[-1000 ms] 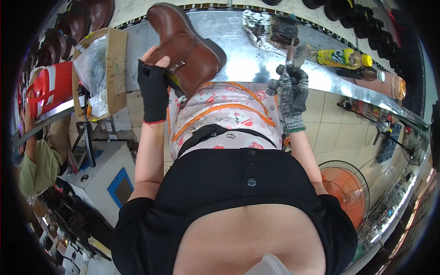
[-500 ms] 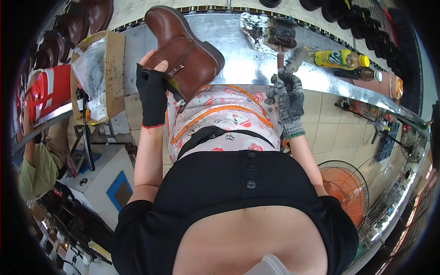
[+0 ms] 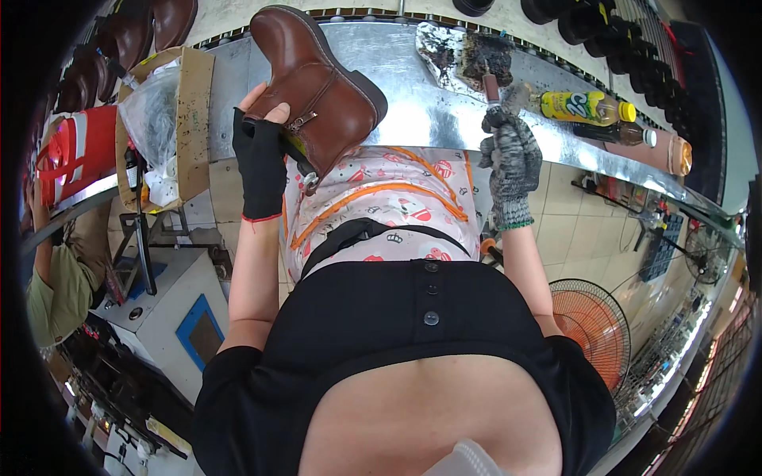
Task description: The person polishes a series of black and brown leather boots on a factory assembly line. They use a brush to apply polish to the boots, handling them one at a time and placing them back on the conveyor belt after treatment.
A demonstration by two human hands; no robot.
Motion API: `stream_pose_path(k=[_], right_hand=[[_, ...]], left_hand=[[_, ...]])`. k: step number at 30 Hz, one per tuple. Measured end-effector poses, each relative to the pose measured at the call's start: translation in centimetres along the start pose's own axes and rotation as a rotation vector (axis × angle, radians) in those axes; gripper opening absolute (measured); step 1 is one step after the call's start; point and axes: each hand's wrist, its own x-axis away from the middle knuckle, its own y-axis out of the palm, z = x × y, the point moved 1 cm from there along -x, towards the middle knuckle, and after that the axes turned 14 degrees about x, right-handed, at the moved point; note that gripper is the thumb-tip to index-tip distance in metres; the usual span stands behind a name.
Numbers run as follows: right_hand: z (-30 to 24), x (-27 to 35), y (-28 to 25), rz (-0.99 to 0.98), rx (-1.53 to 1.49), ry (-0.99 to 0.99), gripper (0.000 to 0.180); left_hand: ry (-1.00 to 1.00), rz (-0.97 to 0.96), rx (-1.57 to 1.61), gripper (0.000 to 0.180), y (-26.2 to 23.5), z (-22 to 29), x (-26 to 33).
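My left hand [image 3: 259, 157], in a black fingerless glove, grips a brown ankle boot [image 3: 316, 94] by its shaft, sole pointing away from me over the metal bench [image 3: 413, 103]. My right hand [image 3: 510, 155], in a grey knitted glove, is shut on a brush handle [image 3: 491, 86] whose dark bristle end reaches up to a blackened metal tray [image 3: 448, 51] on the bench. The boot and the brush are apart.
A yellow drink bottle [image 3: 583, 105] and a darker bottle [image 3: 627, 133] lie on the bench at right. A cardboard box with plastic bags [image 3: 171, 119] stands at left, brown boots [image 3: 127, 32] behind it. An orange fan [image 3: 591, 321] stands on the floor. Another person's sleeve [image 3: 51, 285] shows at left.
My right hand has carried the brush up and to the right toward the blackened tray. The boot has stayed in my left hand, shifting slightly.
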Motion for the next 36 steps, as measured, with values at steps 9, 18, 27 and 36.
stream_pose_path(k=[9,18,27,36], right_hand=[[1.2,-1.9,-1.2,0.070,0.038,-0.121,0.031],[1.5,-0.9,0.2,-0.119,0.349,-0.105,0.060],[0.3,0.8,3.1,-0.112,-0.300,0.201,0.053],[-0.2,1.0,4.8,-0.001,-0.396,0.179,0.032]], left_hand=[[0.007,-0.009,-0.032,0.044,0.3,0.2,0.1],[-0.004,-0.012,-0.015,0.045,0.6,0.4,0.3],[-0.001,0.016,0.039,0.046,0.1,0.0,0.0],[-0.009,0.012,0.055,0.046,-0.3,-0.1,0.0]])
